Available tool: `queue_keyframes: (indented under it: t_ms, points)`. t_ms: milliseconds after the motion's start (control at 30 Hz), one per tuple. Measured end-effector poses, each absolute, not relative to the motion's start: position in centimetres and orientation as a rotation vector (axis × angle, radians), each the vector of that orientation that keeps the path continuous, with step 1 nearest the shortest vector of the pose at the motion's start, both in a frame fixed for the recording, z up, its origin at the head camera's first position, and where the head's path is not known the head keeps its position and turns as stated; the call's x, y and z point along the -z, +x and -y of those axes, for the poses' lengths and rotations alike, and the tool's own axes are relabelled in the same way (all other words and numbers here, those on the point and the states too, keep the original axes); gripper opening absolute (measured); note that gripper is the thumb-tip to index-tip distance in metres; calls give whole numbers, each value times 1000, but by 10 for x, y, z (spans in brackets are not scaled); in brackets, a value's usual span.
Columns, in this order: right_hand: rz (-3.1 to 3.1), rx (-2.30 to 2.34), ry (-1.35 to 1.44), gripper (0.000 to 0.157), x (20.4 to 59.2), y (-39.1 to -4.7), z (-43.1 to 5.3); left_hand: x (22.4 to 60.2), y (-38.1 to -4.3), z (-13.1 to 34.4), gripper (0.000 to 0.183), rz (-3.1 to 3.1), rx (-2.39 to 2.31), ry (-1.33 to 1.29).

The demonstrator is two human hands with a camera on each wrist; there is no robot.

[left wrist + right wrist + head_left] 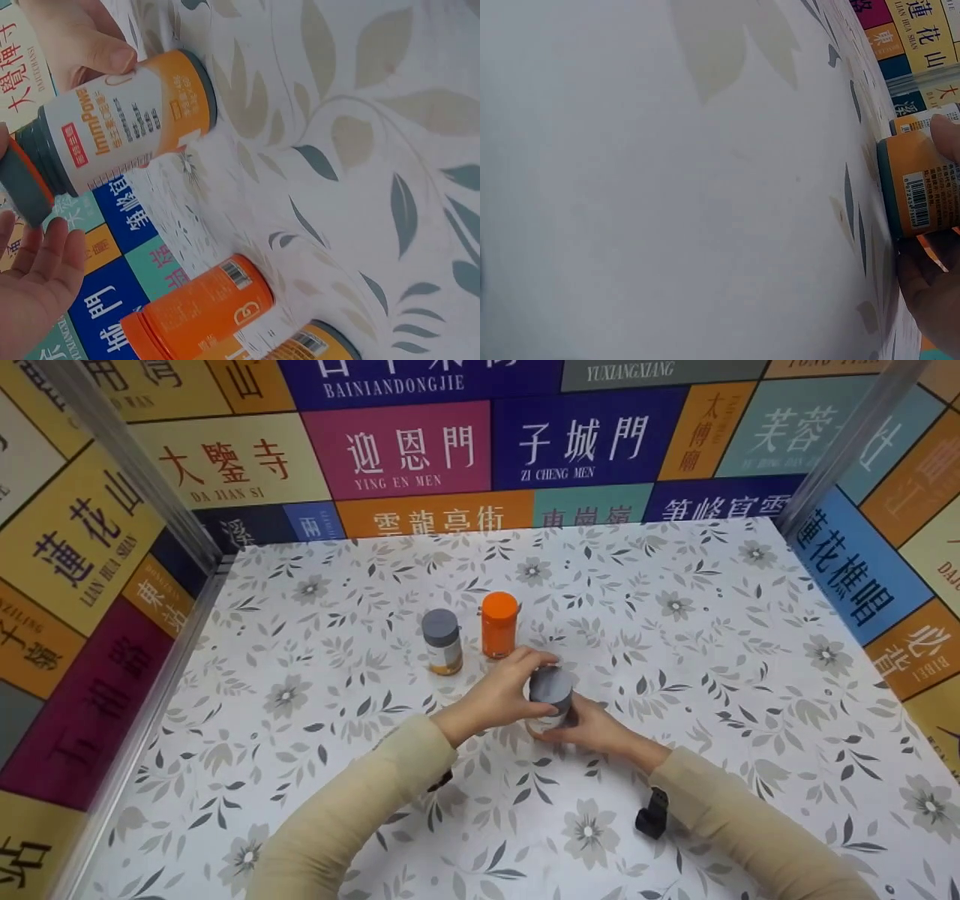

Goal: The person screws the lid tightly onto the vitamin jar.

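Near the middle of the table, my right hand (598,727) grips the white-and-orange body of a supplement bottle (131,120) from the side. My left hand (495,694) reaches over from the left, thumb and fingers around the dark grey cap (551,687). In the left wrist view the cap tilts at the bottle's neck and shows an orange edge. The bottle stands upright in the head view. Only the lower orange part with a barcode, and some of the right hand's fingers, appear in the right wrist view.
An orange bottle (499,624) stands just behind the left hand. To its left is another grey-capped bottle (443,641). Beneath everything lies a white leaf-patterned tabletop (720,660), bordered by colourful lettered walls (409,450).
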State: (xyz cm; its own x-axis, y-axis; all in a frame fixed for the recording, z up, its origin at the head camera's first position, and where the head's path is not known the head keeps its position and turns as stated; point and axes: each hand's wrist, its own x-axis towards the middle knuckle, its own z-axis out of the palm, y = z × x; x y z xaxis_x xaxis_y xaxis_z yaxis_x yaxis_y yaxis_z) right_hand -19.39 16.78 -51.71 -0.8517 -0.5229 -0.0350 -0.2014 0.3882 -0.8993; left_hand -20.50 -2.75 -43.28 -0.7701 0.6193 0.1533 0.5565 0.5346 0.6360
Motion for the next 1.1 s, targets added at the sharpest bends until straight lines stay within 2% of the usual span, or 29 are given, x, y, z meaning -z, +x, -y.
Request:
queue_keyframes:
  t_ms: [200,533,867,1100]
  points:
    - [-2328,1474,-641,73,499,-185,-162,434,-205,20,58,-2661,-1041,1018]
    - [-2349,1466,-601,72,522,-194,-166,447,-206,29,56,-2574,-1269,1024]
    - [-2327,1504,-550,72,513,-190,-163,457,-204,35,51,-2521,-1294,1136]
    - [-2348,1474,-573,66,523,-194,-166,457,-196,29,65,-2657,-1295,1003]
